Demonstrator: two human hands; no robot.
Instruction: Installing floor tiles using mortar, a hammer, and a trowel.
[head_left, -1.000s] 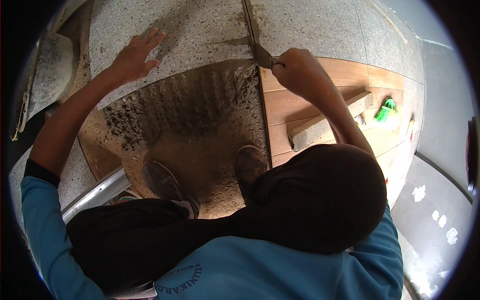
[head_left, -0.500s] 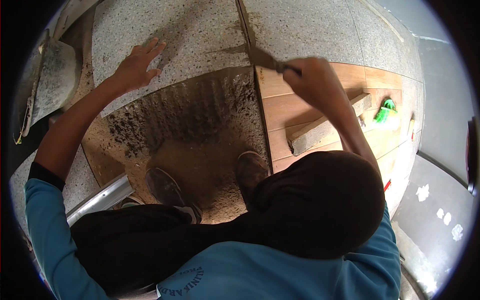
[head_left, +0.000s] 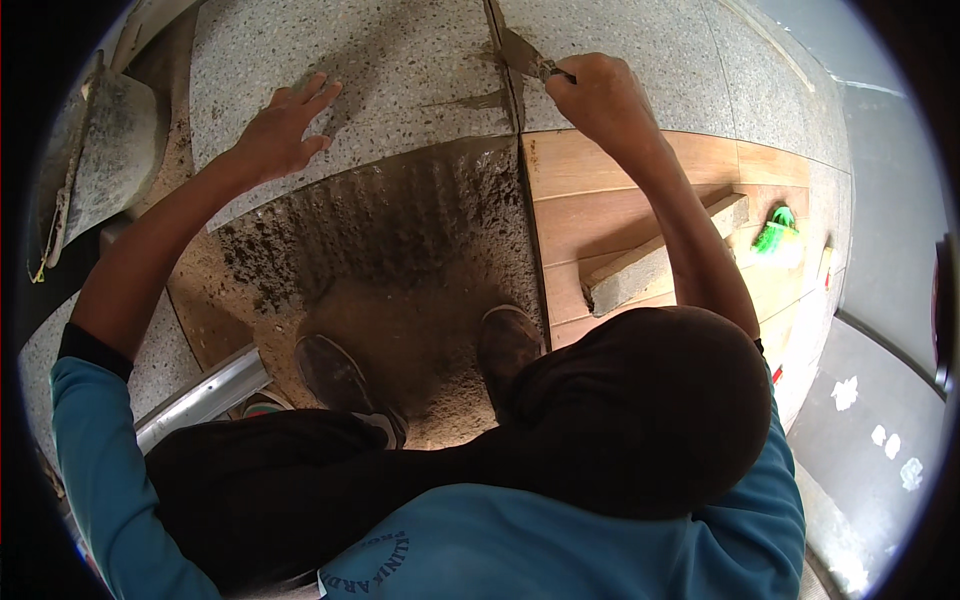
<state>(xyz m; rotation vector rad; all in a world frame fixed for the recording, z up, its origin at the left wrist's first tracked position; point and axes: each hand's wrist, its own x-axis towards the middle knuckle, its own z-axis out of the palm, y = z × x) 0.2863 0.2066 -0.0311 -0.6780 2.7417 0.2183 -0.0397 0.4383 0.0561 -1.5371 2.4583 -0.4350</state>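
My right hand is closed round the handle of a trowel. The trowel's blade touches the dark joint between two speckled grey floor tiles. Smears of wet mortar lie on the left tile near that joint. My left hand rests on or just over the same tile, its fingers spread and nothing in them. Nearer to me, below the tiles' edge, is a bed of wet mortar with comb-like ridges.
Wood-look tiles lie on the right, with a long block and a green-and-white object on them. A dirty bucket-like container stands at the left. A metal straightedge lies by my left leg. My shoes are on the sandy ground.
My right hand has moved the trowel away from me along the joint, from near the tile corner to farther up. My left hand has stayed nearly in place.
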